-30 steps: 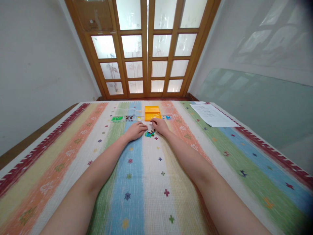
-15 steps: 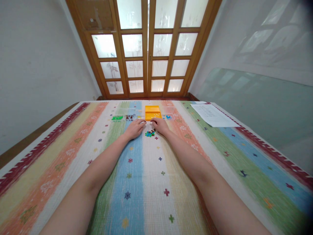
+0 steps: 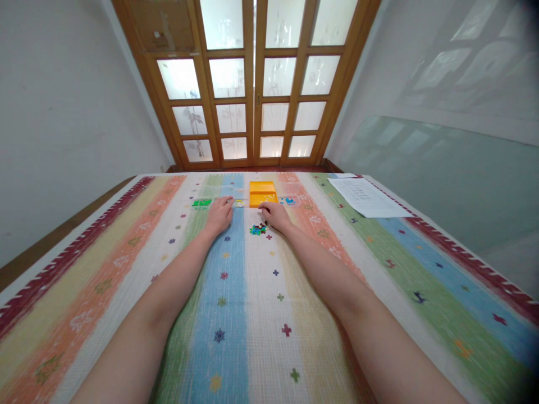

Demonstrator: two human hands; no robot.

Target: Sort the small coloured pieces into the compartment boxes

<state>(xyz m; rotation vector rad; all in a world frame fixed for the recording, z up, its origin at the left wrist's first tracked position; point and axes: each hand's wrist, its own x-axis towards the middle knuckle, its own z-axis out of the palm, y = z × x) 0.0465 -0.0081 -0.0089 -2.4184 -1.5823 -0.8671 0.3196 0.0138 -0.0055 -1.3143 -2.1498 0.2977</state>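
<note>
My left hand [image 3: 221, 214] is over the clear box that held dark brown pieces in the earlier view, and it hides most of that box. Its fingers point forward and look slightly apart, with nothing visible in them. My right hand [image 3: 274, 215] rests just in front of the yellow box [image 3: 263, 187], thumb and fingers pinched together; whatever lies between them is too small to make out. A small pile of blue, green and dark brown pieces [image 3: 257, 229] lies on the cloth beside and below the right hand.
Small green pieces [image 3: 202, 202] fill a clear box on the left. Yellow pieces [image 3: 239, 202] and blue pieces [image 3: 288, 201] sit in clear boxes either side of the yellow box. A printed paper [image 3: 365, 197] lies at the right on the striped tablecloth [image 3: 269, 348].
My left hand has moved left and a little forward, away from the right hand and onto the box of brown pieces. My right hand has stayed almost still.
</note>
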